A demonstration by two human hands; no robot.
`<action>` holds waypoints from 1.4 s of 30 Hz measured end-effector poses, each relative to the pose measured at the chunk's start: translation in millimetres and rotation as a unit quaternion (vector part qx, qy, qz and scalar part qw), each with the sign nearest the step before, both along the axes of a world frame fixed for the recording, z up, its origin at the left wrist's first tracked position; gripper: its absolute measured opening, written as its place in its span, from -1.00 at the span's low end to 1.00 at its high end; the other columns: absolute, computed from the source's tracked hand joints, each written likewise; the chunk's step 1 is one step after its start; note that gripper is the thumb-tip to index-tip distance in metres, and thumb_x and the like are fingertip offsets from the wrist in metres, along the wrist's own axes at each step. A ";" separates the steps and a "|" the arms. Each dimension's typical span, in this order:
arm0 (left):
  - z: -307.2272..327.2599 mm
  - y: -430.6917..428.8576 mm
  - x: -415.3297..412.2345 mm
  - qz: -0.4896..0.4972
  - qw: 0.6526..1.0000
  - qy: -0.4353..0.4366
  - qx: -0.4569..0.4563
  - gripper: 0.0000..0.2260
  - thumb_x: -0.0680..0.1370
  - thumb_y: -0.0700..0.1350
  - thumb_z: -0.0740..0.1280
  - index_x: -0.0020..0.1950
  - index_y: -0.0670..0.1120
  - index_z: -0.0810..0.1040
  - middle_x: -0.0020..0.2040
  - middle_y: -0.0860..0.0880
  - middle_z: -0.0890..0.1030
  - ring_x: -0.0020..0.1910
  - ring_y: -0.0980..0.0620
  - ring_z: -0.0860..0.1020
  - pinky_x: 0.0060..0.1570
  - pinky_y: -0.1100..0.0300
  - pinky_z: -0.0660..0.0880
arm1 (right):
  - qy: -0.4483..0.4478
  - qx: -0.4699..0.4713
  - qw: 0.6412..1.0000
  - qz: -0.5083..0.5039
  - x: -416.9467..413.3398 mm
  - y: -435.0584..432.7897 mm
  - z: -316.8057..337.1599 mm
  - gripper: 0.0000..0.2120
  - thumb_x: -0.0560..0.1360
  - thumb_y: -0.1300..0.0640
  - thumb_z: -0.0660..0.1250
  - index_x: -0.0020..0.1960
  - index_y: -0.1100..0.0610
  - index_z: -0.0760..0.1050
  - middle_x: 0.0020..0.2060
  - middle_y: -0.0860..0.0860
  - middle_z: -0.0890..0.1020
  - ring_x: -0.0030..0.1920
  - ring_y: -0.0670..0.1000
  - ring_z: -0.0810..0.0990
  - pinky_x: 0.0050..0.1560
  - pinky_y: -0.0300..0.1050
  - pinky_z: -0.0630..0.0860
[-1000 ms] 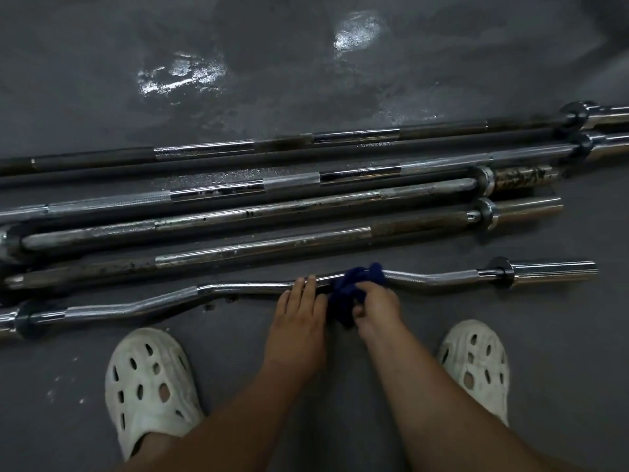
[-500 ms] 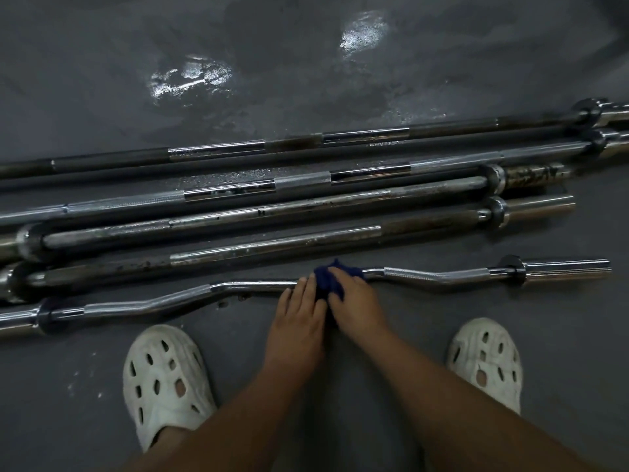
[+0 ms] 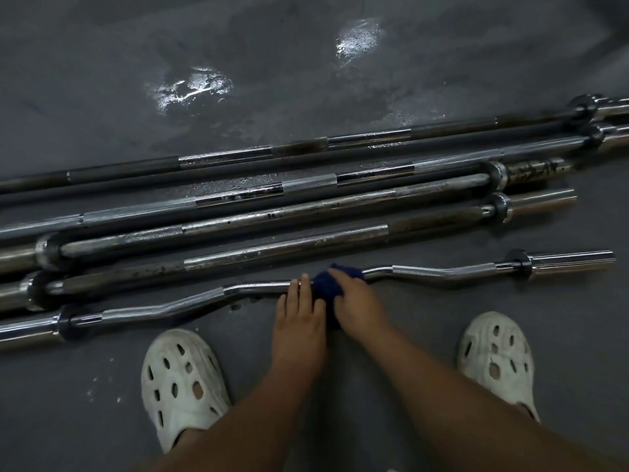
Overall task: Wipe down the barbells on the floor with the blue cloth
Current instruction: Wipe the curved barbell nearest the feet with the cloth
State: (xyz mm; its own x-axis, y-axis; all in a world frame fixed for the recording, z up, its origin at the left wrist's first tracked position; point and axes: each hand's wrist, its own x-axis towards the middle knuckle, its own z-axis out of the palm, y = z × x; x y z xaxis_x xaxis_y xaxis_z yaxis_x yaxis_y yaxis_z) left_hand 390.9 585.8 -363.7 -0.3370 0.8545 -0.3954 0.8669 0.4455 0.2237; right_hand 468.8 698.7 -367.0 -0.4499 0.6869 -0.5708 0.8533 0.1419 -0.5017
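Several barbells lie side by side on the dark floor. Nearest me is a chrome curl bar (image 3: 439, 272) with a wavy shaft. A dark blue cloth (image 3: 325, 287) is bunched around the middle of that bar. My right hand (image 3: 357, 303) grips the cloth over the bar. My left hand (image 3: 299, 313) rests just left of the cloth, fingers straight, fingertips touching the shaft. Beyond the curl bar lie straight bars, one rusty (image 3: 272, 248), one spotted chrome (image 3: 306, 209), one knurled (image 3: 306, 185) and one dark (image 3: 238, 155).
My two feet in white perforated clogs stand on the floor, left (image 3: 182, 379) and right (image 3: 498, 357), on either side of my arms. The grey floor (image 3: 190, 86) beyond the bars has wet, shiny patches. The bars' sleeves run out of view at left and right.
My right hand slid the cloth left along the curl bar until it met my left hand, which stayed put. The view shifted slightly.
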 end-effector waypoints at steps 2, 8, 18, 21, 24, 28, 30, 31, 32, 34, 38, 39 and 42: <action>2.3 0.8 -1.1 -0.005 1.000 -0.006 -0.007 -0.68 0.61 -0.10 0.17 0.37 -0.04 0.36 0.62 -0.20 -0.13 0.60 -0.19 -0.15 0.53 -0.10 -0.06 | 0.023 0.010 1.000 -0.005 3.4 8.3 1.1 -0.49 0.49 0.21 0.22 0.39 -0.12 0.41 0.28 0.10 0.55 0.23 0.15 0.54 0.23 -0.02 0.48; 2.7 -4.4 -7.6 -0.029 0.999 -0.018 -0.006 -0.61 0.62 -0.06 0.17 0.44 -0.07 0.33 0.62 -0.19 -0.15 0.60 -0.18 -0.17 0.54 -0.10 -0.05 | -0.001 0.009 1.000 0.028 -5.1 -11.6 -4.6 -0.44 0.51 0.20 0.21 0.48 -0.11 0.31 0.34 0.16 0.45 0.25 0.21 0.50 0.28 0.03 0.44; 5.3 -2.2 -9.8 -0.015 0.999 -0.042 0.006 -0.62 0.62 -0.08 0.16 0.44 -0.08 0.39 0.62 -0.21 -0.12 0.60 -0.20 -0.15 0.52 -0.13 -0.03 | -0.025 0.107 0.984 0.144 -1.3 -6.5 1.8 -0.47 0.51 0.12 0.24 0.47 -0.09 0.31 0.28 0.11 0.42 0.15 0.20 0.54 0.13 0.02 0.51; 7.9 -2.8 -14.8 -0.020 0.999 -0.042 0.003 -0.70 0.62 -0.12 0.17 0.34 -0.09 0.45 0.62 -0.19 -0.16 0.60 -0.17 -0.16 0.51 -0.12 -0.05 | -0.027 0.173 0.982 -0.067 26.7 27.2 -1.6 -0.69 0.48 0.21 0.29 0.22 0.10 0.53 0.19 0.15 0.38 0.05 0.24 0.54 0.13 -0.01 0.47; 6.2 -4.6 -15.1 -0.015 0.999 -0.046 -0.007 -0.67 0.63 -0.11 0.15 0.40 -0.07 0.40 0.61 -0.17 -0.24 0.59 -0.15 -0.22 0.52 -0.11 -0.08 | -0.061 0.186 0.966 -0.171 23.7 14.2 -3.3 -0.68 0.48 0.25 0.29 0.23 0.19 0.52 0.34 0.17 0.33 0.18 0.27 0.46 0.28 0.02 0.38; 9.1 -4.5 -16.5 -0.018 0.998 -0.051 -0.008 -0.62 0.65 -0.03 0.12 0.47 -0.03 0.36 0.62 -0.12 -0.22 0.60 -0.10 -0.21 0.54 -0.09 -0.07 | 0.015 0.140 0.990 0.021 -8.9 -43.2 -6.3 -0.44 0.50 0.25 0.26 0.50 0.08 0.33 0.54 0.09 0.21 0.35 0.23 0.33 0.41 0.00 0.25; 9.0 -5.1 -22.4 -0.036 0.998 -0.048 -0.014 -0.63 0.64 -0.04 0.13 0.44 -0.04 0.38 0.62 -0.11 -0.22 0.60 -0.09 -0.21 0.54 -0.09 -0.05 | 0.037 0.128 0.984 0.122 2.9 -30.1 -9.0 -0.44 0.52 0.26 0.24 0.51 0.04 0.31 0.54 0.06 0.22 0.37 0.19 0.35 0.39 0.01 0.29; 7.8 -5.5 -24.8 -0.046 0.998 -0.046 -0.013 -0.66 0.64 -0.06 0.13 0.40 -0.05 0.40 0.62 -0.12 -0.22 0.60 -0.09 -0.20 0.54 -0.08 -0.04 | 0.026 0.135 0.985 0.102 13.4 -16.5 -12.6 -0.44 0.51 0.28 0.24 0.50 0.06 0.33 0.53 0.08 0.24 0.36 0.22 0.38 0.38 0.03 0.32; 6.2 -6.4 -26.4 -0.050 0.998 -0.046 -0.010 -0.69 0.63 -0.08 0.14 0.37 -0.05 0.41 0.62 -0.13 -0.22 0.60 -0.10 -0.19 0.53 -0.07 -0.02 | -0.001 0.143 0.989 0.035 21.8 -4.1 -13.1 -0.45 0.51 0.30 0.23 0.49 0.08 0.34 0.53 0.11 0.25 0.36 0.24 0.41 0.37 0.05 0.34; 3.8 -8.2 -25.2 -0.040 0.998 -0.055 -0.006 -0.70 0.60 -0.09 0.19 0.33 -0.06 0.41 0.62 -0.14 -0.21 0.60 -0.11 -0.18 0.53 -0.06 0.00 | -0.050 0.146 0.985 -0.082 22.7 3.2 -14.2 -0.46 0.53 0.30 0.19 0.50 0.09 0.32 0.54 0.12 0.22 0.38 0.26 0.40 0.38 0.07 0.35; 7.3 -6.8 -20.7 -0.032 0.997 -0.066 0.010 -0.64 0.56 -0.06 0.25 0.35 -0.06 0.39 0.63 -0.13 -0.15 0.60 -0.10 -0.15 0.53 -0.05 0.03 | 0.038 0.114 0.983 0.140 16.9 -9.7 -13.1 -0.45 0.56 0.27 0.17 0.52 0.02 0.28 0.56 0.01 0.19 0.43 0.17 0.36 0.42 0.07 0.32; 7.4 -7.7 -22.3 -0.033 0.997 -0.066 0.014 -0.66 0.57 -0.08 0.25 0.34 -0.06 0.38 0.63 -0.12 -0.14 0.60 -0.09 -0.14 0.53 -0.05 0.03 | 0.029 0.126 0.986 0.101 21.5 -3.8 -14.6 -0.45 0.55 0.30 0.16 0.52 0.04 0.28 0.56 0.03 0.19 0.44 0.17 0.35 0.43 0.05 0.30; 5.9 -14.7 -28.2 -0.034 0.998 -0.057 0.018 -0.70 0.58 -0.13 0.22 0.32 -0.06 0.38 0.63 -0.11 -0.15 0.60 -0.08 -0.14 0.51 -0.03 0.03 | -0.048 0.128 0.990 -0.029 24.6 -1.2 -11.3 -0.45 0.57 0.33 0.14 0.54 0.06 0.24 0.57 0.07 0.12 0.48 0.17 0.29 0.44 -0.03 0.23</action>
